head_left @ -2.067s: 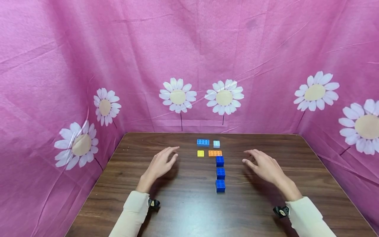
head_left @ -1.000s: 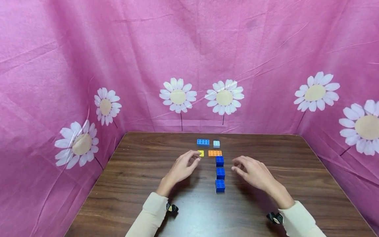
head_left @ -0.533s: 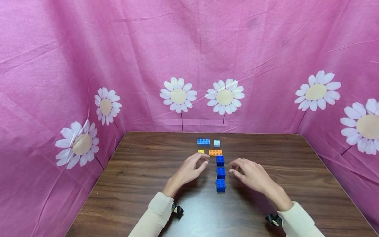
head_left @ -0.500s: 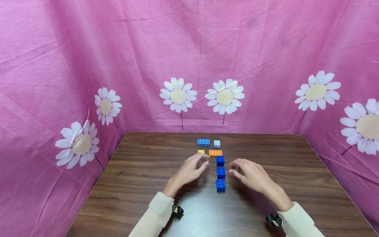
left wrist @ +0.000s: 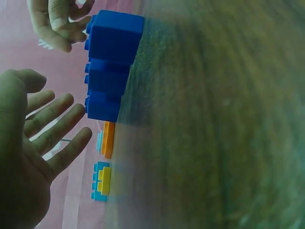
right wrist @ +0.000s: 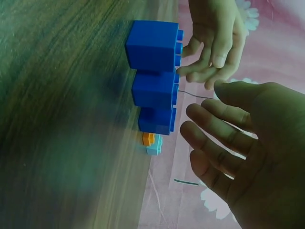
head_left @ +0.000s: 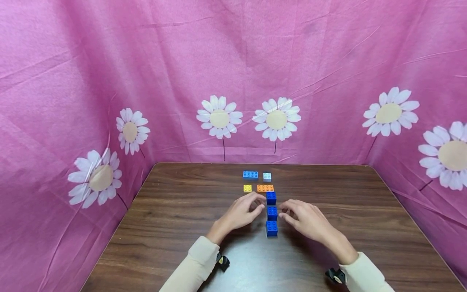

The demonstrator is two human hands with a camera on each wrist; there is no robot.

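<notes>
Three dark blue toy bricks stand in a line running away from me: the near brick [head_left: 271, 228], the middle brick [head_left: 272, 213] and the far brick [head_left: 271, 198]. On their left is my left hand [head_left: 242, 211], fingers loosely bent and holding nothing. My right hand [head_left: 306, 219] mirrors it on the right side, thumb and fingers apart. Both wrist views show gaps between the fingers and no brick in either palm. In the left wrist view the near blue brick [left wrist: 116, 37] looks largest. Whether a fingertip touches the middle brick cannot be made out.
Behind the blue row lie a flat orange brick [head_left: 265, 188] and a small yellow brick [head_left: 247, 188]. Farther back are a light blue brick [head_left: 250, 174] and a pale blue brick [head_left: 267, 177]. A pink cloth [head_left: 240, 61] with daisies encloses the wooden table [head_left: 153, 227].
Both hands have come inward from the sides and a little toward me, closing in on the blue row. The yellow brick, partly covered before, shows fully again. The bricks stay put.
</notes>
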